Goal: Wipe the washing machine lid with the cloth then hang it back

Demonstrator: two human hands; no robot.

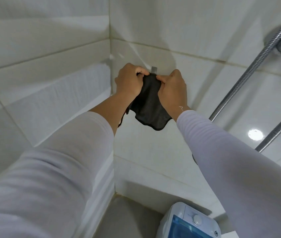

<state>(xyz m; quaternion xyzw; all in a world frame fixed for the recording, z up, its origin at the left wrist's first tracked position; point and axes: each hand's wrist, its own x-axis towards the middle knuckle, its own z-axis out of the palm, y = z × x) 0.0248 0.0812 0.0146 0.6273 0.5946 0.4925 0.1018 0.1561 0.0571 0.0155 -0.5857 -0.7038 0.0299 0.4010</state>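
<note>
Left hand: my left hand [130, 79] pinches the top edge of the black cloth [149, 107], bunching it.
Right hand: my right hand [172, 89] grips the same edge, so both can guide it.
Hook: the metal hook [154, 69] on the tiled wall [196, 31] sits just above the cloth's top.
Washing machine: the washing machine lid [186, 227] lies well below; whether the cloth is going on or coming off, I can't tell.

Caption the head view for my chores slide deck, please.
Both hands hold a black cloth up at a wall hook, above the washing machine.
</note>
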